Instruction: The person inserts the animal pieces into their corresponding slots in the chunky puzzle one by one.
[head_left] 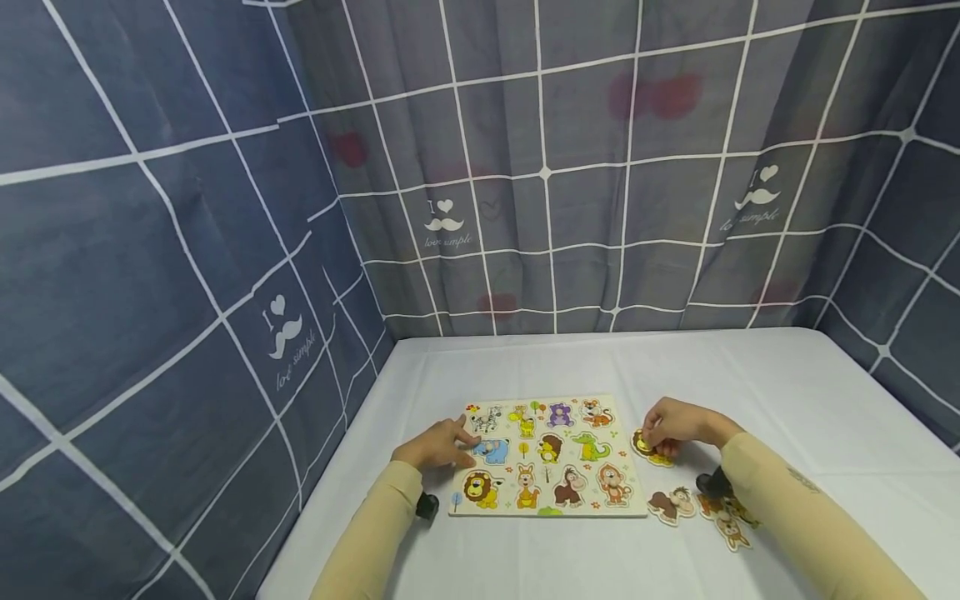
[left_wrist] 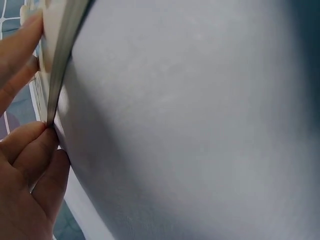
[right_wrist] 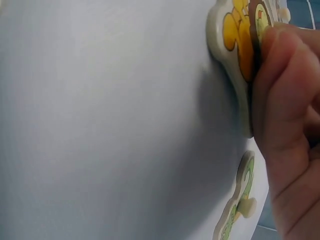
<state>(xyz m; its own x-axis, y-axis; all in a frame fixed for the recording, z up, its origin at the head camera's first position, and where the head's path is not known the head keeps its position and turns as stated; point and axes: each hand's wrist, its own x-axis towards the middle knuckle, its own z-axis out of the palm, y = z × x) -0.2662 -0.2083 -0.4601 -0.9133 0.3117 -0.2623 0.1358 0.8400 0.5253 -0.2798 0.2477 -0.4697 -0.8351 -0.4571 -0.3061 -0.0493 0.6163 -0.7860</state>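
A wooden animal puzzle board (head_left: 581, 398) lies flat on the white table, with lion, kangaroo, elephant, crocodile and other pictures. At its left edge rests my left hand (head_left: 438, 443), fingers extended over the border near the elephant (head_left: 491, 451); in the left wrist view its other fingertips (left_wrist: 61, 159) press against the board's side (left_wrist: 59, 70). Just right of the board, my right hand (head_left: 678, 423) pinches a lion puzzle piece (head_left: 660, 459). That yellow piece (right_wrist: 243, 47) stands tilted in the right wrist view, partly hidden by the fingers.
A horse-like brown puzzle piece (head_left: 670, 505) lies near the board's lower right corner. More loose pieces (head_left: 731, 532) overlap beside it, partly under the right forearm. A green piece with a knob (right_wrist: 246, 206) shows in the right wrist view. Grey checked curtains (head_left: 585, 208) surround the table.
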